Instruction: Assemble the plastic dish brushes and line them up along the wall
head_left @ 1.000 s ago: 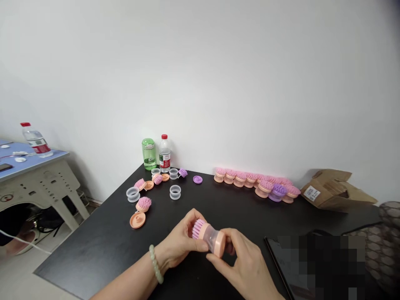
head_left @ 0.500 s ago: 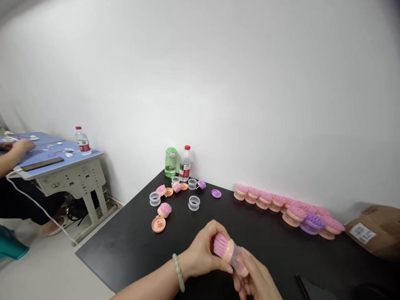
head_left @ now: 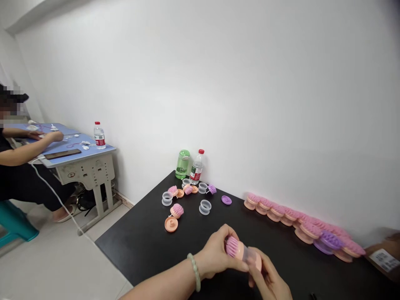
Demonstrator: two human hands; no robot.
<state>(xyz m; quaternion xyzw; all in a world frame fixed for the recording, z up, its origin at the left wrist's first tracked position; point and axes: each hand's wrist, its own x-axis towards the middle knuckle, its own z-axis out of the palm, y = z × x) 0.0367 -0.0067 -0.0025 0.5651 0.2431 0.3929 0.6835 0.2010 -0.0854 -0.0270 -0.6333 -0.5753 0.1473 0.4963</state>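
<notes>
Between my two hands is a small scrub brush [head_left: 240,250] with pink bristles, a peach collar, a translucent sleeve and a peach end cap. My left hand [head_left: 217,252], with a beaded bracelet at its wrist, is closed around the bristle end. The fingers of my right hand [head_left: 268,275] grip the sleeve and cap end. The brush lies tilted, bristles toward the upper left. Farther off on the black table [head_left: 140,246] lie a pink brush head [head_left: 177,210], a peach cap [head_left: 171,224], a clear ring [head_left: 205,207], a purple cap [head_left: 226,200] and a purple brush head [head_left: 211,189].
Assembled brushes [head_left: 275,212] stand in a row along the wall, one of them purple [head_left: 328,241]. A green bottle [head_left: 182,164] and a water bottle [head_left: 196,166] stand at the back corner. A brown package [head_left: 384,254] is at right. Another person [head_left: 28,154] works at a blue desk [head_left: 84,154].
The view has swung left, so more of the other person shows and things sit farther right. Both my hands still hold the brush, its cap end now a little more level.
</notes>
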